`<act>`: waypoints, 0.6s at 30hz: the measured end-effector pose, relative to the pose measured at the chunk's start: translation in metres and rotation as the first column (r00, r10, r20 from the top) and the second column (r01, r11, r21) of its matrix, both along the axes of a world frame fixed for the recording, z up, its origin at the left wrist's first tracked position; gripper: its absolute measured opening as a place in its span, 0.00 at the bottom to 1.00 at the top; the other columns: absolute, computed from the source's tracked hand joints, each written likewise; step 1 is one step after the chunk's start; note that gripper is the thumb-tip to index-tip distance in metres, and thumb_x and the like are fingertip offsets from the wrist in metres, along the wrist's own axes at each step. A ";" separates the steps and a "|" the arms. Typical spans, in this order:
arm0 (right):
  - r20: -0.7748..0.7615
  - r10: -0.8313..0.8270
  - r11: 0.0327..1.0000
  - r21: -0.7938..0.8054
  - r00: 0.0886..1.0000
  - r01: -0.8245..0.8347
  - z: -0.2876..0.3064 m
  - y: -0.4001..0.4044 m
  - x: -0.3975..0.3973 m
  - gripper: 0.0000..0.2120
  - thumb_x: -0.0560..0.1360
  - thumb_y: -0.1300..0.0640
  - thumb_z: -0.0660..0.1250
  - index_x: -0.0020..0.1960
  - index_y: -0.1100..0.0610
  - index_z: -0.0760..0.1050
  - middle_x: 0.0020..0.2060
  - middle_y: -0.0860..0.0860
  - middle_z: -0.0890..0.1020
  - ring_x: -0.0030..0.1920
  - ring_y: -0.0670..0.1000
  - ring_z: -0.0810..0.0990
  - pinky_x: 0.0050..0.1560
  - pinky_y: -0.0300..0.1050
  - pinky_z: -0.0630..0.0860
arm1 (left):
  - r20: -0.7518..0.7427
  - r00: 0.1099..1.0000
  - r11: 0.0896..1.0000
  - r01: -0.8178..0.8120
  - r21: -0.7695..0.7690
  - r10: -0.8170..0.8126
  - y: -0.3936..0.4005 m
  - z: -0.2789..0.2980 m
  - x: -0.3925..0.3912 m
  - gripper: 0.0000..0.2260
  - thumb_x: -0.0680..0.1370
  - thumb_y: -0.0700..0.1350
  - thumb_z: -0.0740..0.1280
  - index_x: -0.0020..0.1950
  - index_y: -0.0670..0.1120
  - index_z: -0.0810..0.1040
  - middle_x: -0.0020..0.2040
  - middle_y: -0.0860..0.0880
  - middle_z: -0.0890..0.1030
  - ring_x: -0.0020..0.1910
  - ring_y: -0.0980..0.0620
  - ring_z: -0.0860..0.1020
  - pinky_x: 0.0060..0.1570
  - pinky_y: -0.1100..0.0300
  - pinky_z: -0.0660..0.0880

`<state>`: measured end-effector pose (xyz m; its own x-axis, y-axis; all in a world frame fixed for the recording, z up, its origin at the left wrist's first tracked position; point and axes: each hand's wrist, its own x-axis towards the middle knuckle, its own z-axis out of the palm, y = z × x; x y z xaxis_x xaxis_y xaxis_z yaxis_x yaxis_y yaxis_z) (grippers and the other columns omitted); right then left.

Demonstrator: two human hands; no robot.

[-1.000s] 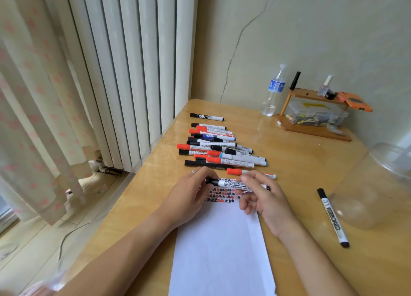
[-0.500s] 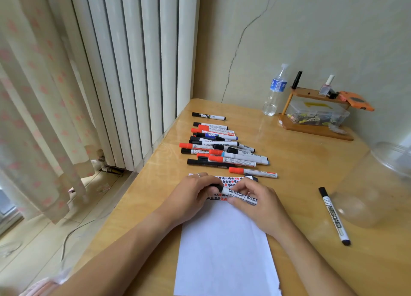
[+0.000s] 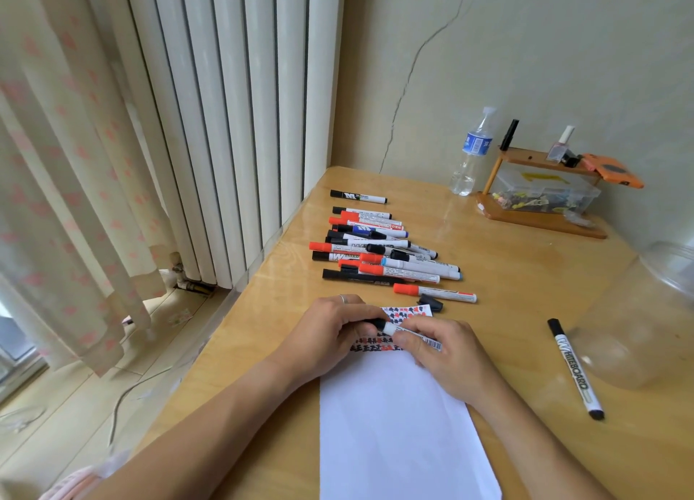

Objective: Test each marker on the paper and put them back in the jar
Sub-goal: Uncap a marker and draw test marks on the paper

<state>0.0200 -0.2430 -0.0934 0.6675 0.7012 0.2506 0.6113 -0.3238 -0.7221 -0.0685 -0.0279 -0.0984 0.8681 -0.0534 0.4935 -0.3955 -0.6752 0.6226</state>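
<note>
A white sheet of paper (image 3: 398, 424) lies on the wooden table (image 3: 507, 285), with rows of red and black test marks along its far end. Over those marks I hold a white marker with a black cap (image 3: 411, 336) in both hands. My left hand (image 3: 332, 332) pinches its black cap end. My right hand (image 3: 445, 355) grips the barrel. A clear plastic jar (image 3: 638, 323) stands at the right edge. Beside it lies a black whiteboard marker (image 3: 574, 368). Several red, black and blue capped markers (image 3: 383, 252) lie in a pile beyond the paper.
A loose black cap (image 3: 431, 303) lies at the paper's far corner, next to a red-capped marker (image 3: 435, 292). A water bottle (image 3: 471, 154) and a wooden rack with a clear box (image 3: 544, 195) stand at the back wall. Vertical blinds (image 3: 225, 124) border the table's left edge.
Both hands have drawn the marker from the paper's far edge toward me, over the test marks, and it has tilted. The loose cap, hidden earlier by my right hand, now shows.
</note>
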 end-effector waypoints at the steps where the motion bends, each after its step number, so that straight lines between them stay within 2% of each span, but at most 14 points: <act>1: 0.017 0.005 1.000 -0.011 1.000 -0.005 0.000 0.000 0.000 0.12 0.80 0.42 0.68 0.38 0.42 0.76 0.30 0.45 0.75 0.33 0.45 0.73 0.39 0.49 0.71 | -0.003 1.000 1.000 0.000 -0.004 0.000 0.000 0.000 0.000 0.10 0.81 0.38 0.69 0.58 0.49 0.85 0.45 0.53 0.83 0.45 0.55 0.81 0.47 0.56 0.77; 3: 0.041 0.009 1.000 -0.026 0.999 -0.008 0.000 0.000 0.000 0.12 0.81 0.43 0.68 0.39 0.39 0.76 0.32 0.43 0.76 0.35 0.43 0.72 0.40 0.48 0.71 | -0.011 1.000 1.000 0.007 -0.003 -0.007 0.000 -0.001 0.000 0.10 0.81 0.39 0.70 0.59 0.49 0.85 0.45 0.53 0.83 0.45 0.55 0.81 0.47 0.56 0.78; 5: 0.056 -0.005 0.999 -0.034 0.998 0.007 -0.001 -0.001 -0.001 0.11 0.80 0.38 0.66 0.42 0.41 0.79 0.35 0.43 0.79 0.38 0.44 0.75 0.44 0.50 0.74 | -0.019 1.000 1.000 0.017 0.007 -0.017 0.000 -0.001 0.000 0.09 0.81 0.39 0.69 0.59 0.48 0.85 0.46 0.53 0.83 0.45 0.55 0.81 0.47 0.57 0.78; 8: 0.117 -0.048 0.998 -0.026 0.992 0.052 -0.002 0.000 -0.003 0.19 0.77 0.33 0.63 0.49 0.46 0.83 0.42 0.40 0.85 0.44 0.45 0.82 0.48 0.51 0.78 | -0.029 0.999 1.000 0.023 0.017 -0.022 0.001 0.000 0.001 0.08 0.82 0.41 0.67 0.57 0.48 0.85 0.45 0.53 0.83 0.45 0.54 0.80 0.46 0.57 0.76; 14: 0.344 -0.127 0.992 0.035 0.930 0.123 -0.005 0.003 -0.009 0.18 0.77 0.36 0.65 0.53 0.48 0.84 0.46 0.44 0.87 0.45 0.50 0.85 0.42 0.53 0.82 | -0.059 0.998 0.999 0.020 0.026 -0.018 0.003 -0.004 0.002 0.08 0.83 0.43 0.65 0.57 0.47 0.84 0.45 0.52 0.83 0.45 0.54 0.79 0.47 0.55 0.75; 18: 0.364 -0.180 0.984 0.055 0.914 0.171 -0.004 0.005 -0.012 0.17 0.77 0.36 0.65 0.53 0.48 0.83 0.45 0.44 0.87 0.44 0.50 0.85 0.41 0.52 0.81 | -0.037 0.999 0.998 -0.019 0.053 0.021 0.001 -0.005 0.003 0.08 0.84 0.45 0.64 0.59 0.47 0.82 0.48 0.51 0.82 0.47 0.54 0.78 0.48 0.56 0.75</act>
<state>0.0078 -0.2376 -0.0977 0.6378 0.5729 0.5147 0.7690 -0.4371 -0.4664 -0.0652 -0.0264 -0.1034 0.8870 -0.0607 0.4577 -0.3587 -0.7148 0.6003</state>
